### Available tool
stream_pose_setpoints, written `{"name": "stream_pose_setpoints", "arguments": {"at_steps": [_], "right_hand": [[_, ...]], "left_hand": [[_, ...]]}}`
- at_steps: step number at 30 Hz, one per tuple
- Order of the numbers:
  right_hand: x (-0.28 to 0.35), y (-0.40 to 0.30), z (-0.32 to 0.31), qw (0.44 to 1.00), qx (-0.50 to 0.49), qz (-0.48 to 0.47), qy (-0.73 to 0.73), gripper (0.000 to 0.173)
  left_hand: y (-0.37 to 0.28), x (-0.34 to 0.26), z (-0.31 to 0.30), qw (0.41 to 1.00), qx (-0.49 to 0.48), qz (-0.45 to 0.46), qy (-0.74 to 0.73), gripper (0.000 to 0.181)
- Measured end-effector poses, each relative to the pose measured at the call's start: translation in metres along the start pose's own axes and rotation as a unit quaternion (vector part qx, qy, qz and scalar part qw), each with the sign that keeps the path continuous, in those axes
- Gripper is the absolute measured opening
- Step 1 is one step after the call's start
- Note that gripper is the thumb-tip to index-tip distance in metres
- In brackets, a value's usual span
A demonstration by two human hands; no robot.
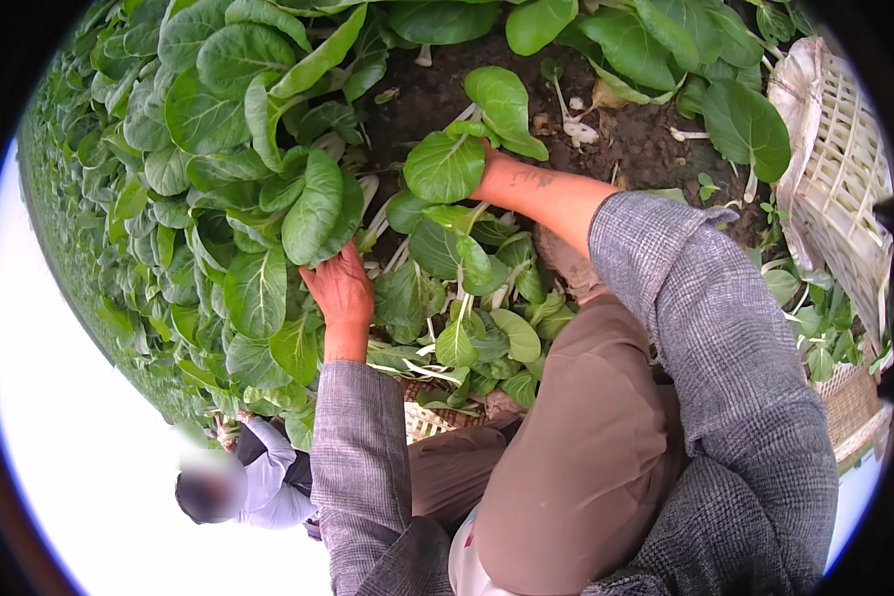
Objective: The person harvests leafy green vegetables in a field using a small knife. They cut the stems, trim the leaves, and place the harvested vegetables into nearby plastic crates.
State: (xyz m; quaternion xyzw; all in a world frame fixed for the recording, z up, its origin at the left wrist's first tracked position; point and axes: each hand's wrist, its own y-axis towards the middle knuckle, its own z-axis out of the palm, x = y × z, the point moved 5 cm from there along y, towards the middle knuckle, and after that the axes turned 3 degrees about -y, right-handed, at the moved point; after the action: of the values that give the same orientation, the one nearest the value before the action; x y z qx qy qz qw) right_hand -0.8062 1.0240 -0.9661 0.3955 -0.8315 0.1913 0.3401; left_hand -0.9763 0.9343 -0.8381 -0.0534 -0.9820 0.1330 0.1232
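Note:
My left hand reaches into the standing row of leafy greens, which look like bok choy. Its fingers pass under a broad green leaf, so their grip is hidden. To the right, my right hand is low by the soil, touching a plant with rounded leaves. Those leaves cover most of that hand, and I cannot tell whether the fingers are closed around the stems. Between my arms and below the hands lie loose greens with pale stalks, in a heap close to my legs.
Brown soil with cut white stem bases lies ahead. At right stands a white woven plastic basket with a pale sack over its edge. Another basket is partly visible beneath the loose greens. A person is bent over the plants at lower left.

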Motion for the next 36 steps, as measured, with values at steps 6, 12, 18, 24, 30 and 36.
{"name": "stream_pose_setpoints", "arguments": {"at_steps": [6,12,18,24,30,36], "right_hand": [[0.023,0.018,-0.028,0.991,0.107,-0.029,-0.071,0.023],[0.010,-0.006,-0.014,0.990,0.131,-0.008,-0.050,0.034],[0.023,-0.036,-0.045,0.984,0.083,0.131,0.092,0.037],[0.085,-0.052,-0.119,0.959,-0.047,0.091,0.265,0.036],[0.186,-0.032,-0.184,0.862,-0.057,-0.013,0.503,0.044],[0.282,-0.028,-0.215,0.828,0.080,-0.035,0.554,0.054]], "left_hand": [[0.012,0.006,0.000,0.999,0.021,-0.018,0.015,0.048],[0.005,-0.001,-0.014,0.998,0.043,-0.049,0.021,0.056],[-0.035,0.010,-0.060,0.987,-0.028,-0.063,-0.145,0.042],[-0.099,0.036,-0.136,0.889,-0.137,-0.103,-0.425,0.041],[-0.169,0.039,-0.156,0.456,-0.185,-0.254,-0.833,0.049],[-0.187,0.011,-0.187,0.294,-0.148,-0.178,-0.928,0.060]]}}
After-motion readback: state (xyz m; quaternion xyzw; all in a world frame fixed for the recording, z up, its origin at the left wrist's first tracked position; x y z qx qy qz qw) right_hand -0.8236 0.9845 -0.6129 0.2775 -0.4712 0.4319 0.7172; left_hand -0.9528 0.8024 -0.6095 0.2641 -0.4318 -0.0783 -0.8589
